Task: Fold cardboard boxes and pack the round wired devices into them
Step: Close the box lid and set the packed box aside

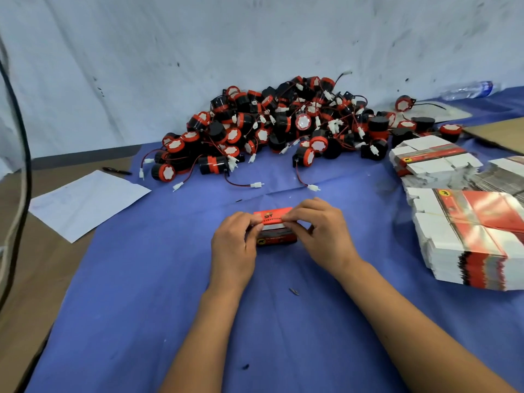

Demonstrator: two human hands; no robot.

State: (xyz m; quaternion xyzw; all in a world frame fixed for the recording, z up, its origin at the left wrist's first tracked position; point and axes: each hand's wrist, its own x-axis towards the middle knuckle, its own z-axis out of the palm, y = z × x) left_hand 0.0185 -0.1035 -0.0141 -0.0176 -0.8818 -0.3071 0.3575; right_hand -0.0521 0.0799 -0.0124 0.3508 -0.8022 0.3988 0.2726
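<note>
Head view shows a small red cardboard box [276, 229] resting on the blue cloth [170, 279] near the middle of the work surface, held between both hands. Left hand [232, 245] grips its left end, fingers curled around it with the thumb on the top flap; right hand [323, 231] pinches the top flap from the right side, fingers bent over the box. Behind the box lies a large pile of round wired devices [283, 126], black and red with white plugs. Stacks of flat unfolded boxes [467, 245] sit to the right. A white paper sheet [88, 202] and a pen [116, 171] lie at left.
</note>
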